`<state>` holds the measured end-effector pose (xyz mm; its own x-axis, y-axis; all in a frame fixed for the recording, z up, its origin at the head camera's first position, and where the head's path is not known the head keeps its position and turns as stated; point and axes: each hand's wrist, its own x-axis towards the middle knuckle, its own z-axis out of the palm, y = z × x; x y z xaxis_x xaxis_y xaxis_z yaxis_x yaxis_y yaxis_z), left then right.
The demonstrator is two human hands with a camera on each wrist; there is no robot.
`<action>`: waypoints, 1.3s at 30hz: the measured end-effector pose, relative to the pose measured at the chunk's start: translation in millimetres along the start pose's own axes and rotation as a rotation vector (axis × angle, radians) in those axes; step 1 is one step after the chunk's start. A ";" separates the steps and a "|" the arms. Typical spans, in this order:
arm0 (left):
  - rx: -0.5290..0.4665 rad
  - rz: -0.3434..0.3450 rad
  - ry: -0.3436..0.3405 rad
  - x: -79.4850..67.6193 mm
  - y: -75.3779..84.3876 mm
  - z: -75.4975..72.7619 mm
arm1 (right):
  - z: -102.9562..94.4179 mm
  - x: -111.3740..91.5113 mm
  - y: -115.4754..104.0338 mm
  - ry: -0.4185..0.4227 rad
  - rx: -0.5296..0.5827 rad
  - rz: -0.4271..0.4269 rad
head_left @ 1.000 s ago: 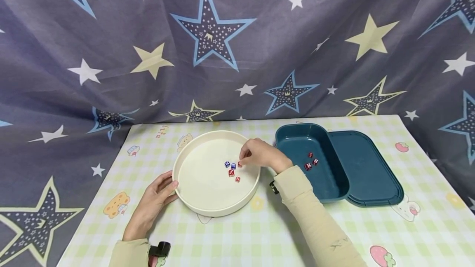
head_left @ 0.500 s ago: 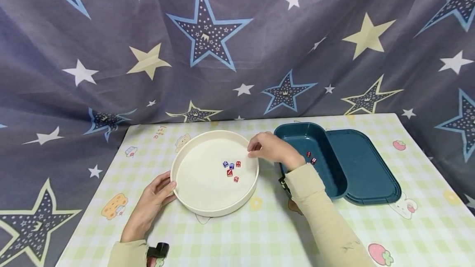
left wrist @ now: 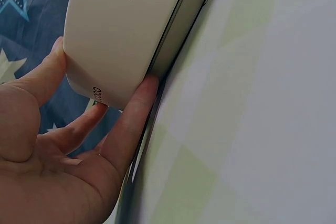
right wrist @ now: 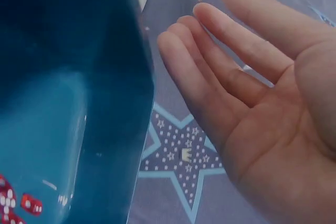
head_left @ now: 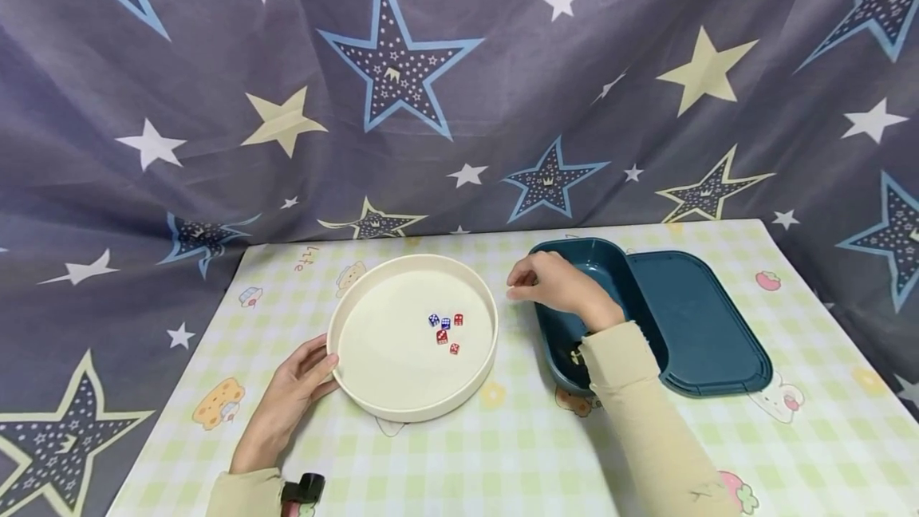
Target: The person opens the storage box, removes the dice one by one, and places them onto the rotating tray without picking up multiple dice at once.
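Observation:
A round cream tray [head_left: 384, 317] lies on the table with two blue dice [head_left: 446, 324] and three red dice [head_left: 441, 337] grouped right of its middle. My left hand [head_left: 293, 389] holds the tray's left side, thumb at the rim and fingers against the lower wall, as the left wrist view shows. Between the tray and a dark teal box [head_left: 549, 341], my right hand [head_left: 556, 286] hovers over the box's left edge with loosely bent fingers and nothing between them. Red dice [right wrist: 31, 203] lie inside the box in the right wrist view; my forearm hides them from the head view.
Right of the box lies its teal lid [head_left: 707, 321], flat against the box's side. A checked cloth [head_left: 459, 461] covers the table. Behind it hangs a grey star-patterned curtain [head_left: 445, 166].
My right hand has moved from over the dice in the tray, out across the rim, to the teal box's left edge. The dice stay put and my left hand keeps its hold.

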<state>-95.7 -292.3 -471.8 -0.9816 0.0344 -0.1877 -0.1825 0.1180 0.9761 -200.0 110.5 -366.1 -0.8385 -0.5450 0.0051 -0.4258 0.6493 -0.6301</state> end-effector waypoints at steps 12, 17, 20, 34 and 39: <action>-0.017 0.019 -0.009 -1.1 3.0 0.5 | -17.8 -11.6 23.7 -0.005 -0.014 0.178; -0.026 0.022 -0.014 -1.6 4.9 1.6 | -21.4 -17.5 34.5 -0.008 -0.013 0.244; -0.026 0.014 -0.015 -1.7 5.3 1.7 | -21.6 -21.2 39.7 -0.009 0.002 0.278; -0.028 0.005 -0.007 -3.0 2.1 0.3 | -26.1 -29.0 60.6 -0.021 -0.069 0.352; -0.027 0.003 -0.005 -2.6 1.6 0.2 | -26.0 -29.0 64.5 -0.057 -0.120 0.391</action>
<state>-93.4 -292.0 -469.7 -0.9819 0.0399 -0.1852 -0.1810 0.0909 0.9793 -212.0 181.9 -386.7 -0.9261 -0.2717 -0.2619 -0.1188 0.8686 -0.4811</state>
